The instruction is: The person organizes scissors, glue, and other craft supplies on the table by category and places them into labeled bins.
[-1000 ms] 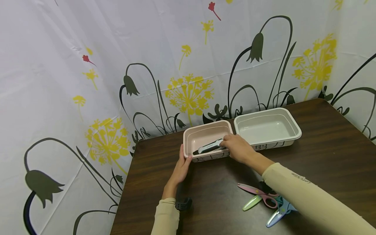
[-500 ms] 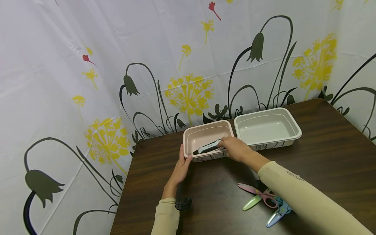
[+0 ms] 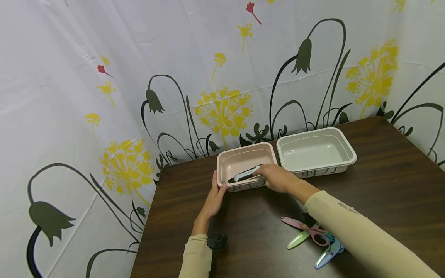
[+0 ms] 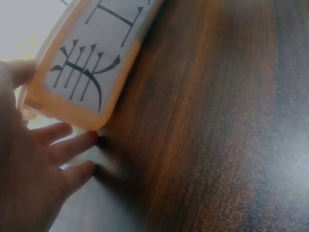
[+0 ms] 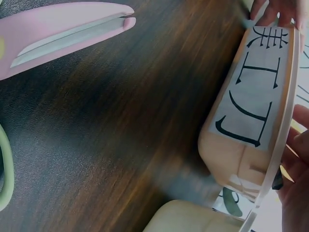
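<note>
A pink plastic box (image 3: 240,157) stands at the back of the table, its front label (image 4: 84,63) bearing black characters. My left hand (image 3: 213,199) holds its left end, thumb at the front rim and fingers at the side. Inside leans a black-and-white utility knife (image 3: 245,175). My right hand (image 3: 278,179) reaches over the box's front right rim and grips the upper right end of the knife. In the right wrist view, the fingers (image 5: 299,140) are partly behind the rim; a small black piece (image 5: 277,179) shows between them and the rim.
To the right stands a light grey box (image 3: 314,154), close beside the pink one. Pink scissors (image 3: 293,222), green scissors (image 3: 298,240) and blue scissors (image 3: 328,256) lie in a pile in front, partly under my right forearm. A patterned curtain (image 3: 194,46) hangs behind the table.
My right hand has shifted slightly left and down along the knife, and the right forearm moved with it. The knife, the boxes and my left hand look unmoved.
</note>
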`<state>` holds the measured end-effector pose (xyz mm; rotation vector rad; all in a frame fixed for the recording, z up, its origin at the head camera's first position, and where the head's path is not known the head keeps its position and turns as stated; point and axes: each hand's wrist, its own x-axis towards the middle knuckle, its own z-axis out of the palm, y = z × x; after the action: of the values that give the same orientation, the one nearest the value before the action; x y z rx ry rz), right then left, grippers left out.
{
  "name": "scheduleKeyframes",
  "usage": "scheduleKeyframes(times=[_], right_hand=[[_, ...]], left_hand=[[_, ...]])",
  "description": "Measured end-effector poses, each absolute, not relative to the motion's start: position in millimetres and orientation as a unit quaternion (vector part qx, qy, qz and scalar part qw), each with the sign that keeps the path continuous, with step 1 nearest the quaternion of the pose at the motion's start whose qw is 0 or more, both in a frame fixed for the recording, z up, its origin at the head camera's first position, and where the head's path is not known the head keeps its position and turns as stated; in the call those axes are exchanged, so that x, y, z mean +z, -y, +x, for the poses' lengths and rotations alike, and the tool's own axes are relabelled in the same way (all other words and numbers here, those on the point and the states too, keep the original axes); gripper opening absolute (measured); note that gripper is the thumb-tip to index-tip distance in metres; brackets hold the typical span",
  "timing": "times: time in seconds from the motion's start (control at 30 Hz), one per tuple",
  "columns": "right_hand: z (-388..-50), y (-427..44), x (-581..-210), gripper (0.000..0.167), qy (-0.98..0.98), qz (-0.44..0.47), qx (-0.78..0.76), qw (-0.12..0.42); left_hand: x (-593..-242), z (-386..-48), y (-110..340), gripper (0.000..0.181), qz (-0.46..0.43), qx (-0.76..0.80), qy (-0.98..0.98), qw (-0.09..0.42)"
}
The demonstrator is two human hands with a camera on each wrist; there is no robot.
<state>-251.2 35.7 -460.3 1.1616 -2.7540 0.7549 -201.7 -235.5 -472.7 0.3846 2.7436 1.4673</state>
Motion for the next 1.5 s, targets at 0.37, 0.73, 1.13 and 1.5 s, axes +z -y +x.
scheduleKeyframes(times=[0.37,0.73,1.13,1.5], right_hand=[[-250,-56,-457,0.052,0.891,0.335,0.302,0.058],[-241,-86,-461,0.040,0.872,0.329,0.332,0.147],[-196,-109,-477,0.047,0.866,0.352,0.304,0.185],[-126,-113,-487,0.049,0.874,0.363,0.276,0.170]], left_hand=[[-510,-219,249,0.070,0.115,0.468,-0.876,-0.010],[-509,-219,249,0.071,0.115,0.471,-0.875,-0.011],[-509,-217,250,0.071,0.110,0.468,-0.877,-0.008],[-510,-219,251,0.071,0.109,0.468,-0.877,-0.004]])
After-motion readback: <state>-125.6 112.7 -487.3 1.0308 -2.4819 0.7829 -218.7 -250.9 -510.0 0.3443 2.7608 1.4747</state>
